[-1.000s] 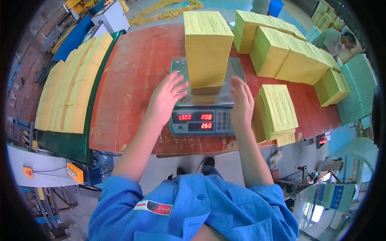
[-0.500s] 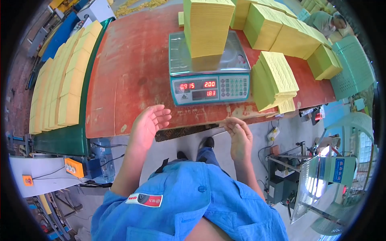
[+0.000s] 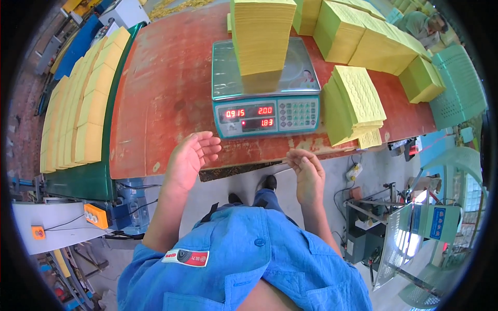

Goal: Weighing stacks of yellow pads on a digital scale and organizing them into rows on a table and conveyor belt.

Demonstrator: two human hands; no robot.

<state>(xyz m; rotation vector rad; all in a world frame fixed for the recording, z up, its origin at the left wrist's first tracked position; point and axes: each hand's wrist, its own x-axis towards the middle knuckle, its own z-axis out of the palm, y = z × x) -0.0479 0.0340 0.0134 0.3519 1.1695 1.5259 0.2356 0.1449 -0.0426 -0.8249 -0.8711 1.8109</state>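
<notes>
A tall stack of yellow paper sheets (image 3: 261, 44) stands upright on the metal plate of a teal electronic scale (image 3: 265, 115), whose red digits are lit. My left hand (image 3: 192, 155) hovers before the scale's left front corner, palm turned inward, fingers spread and holding nothing. To the right, my right hand (image 3: 308, 173) is raised off the table's front edge with its fingers loosely bent and no object visible in it. Neither hand touches the scale or the paper. A shorter, uneven yellow stack (image 3: 358, 106) leans beside the scale's right side, nearest my right hand.
More yellow stacks (image 3: 358, 36) line the far right of the red table (image 3: 161, 93). Rows of yellow blocks (image 3: 88, 103) fill a green surface at left. A green perforated chair back (image 3: 459, 85) stands at the right edge. Another person (image 3: 423, 26) sits far right.
The scale and its stack appear slightly further left and lower in view. My hands keep nearly the same pose, and the lit display is unchanged.
</notes>
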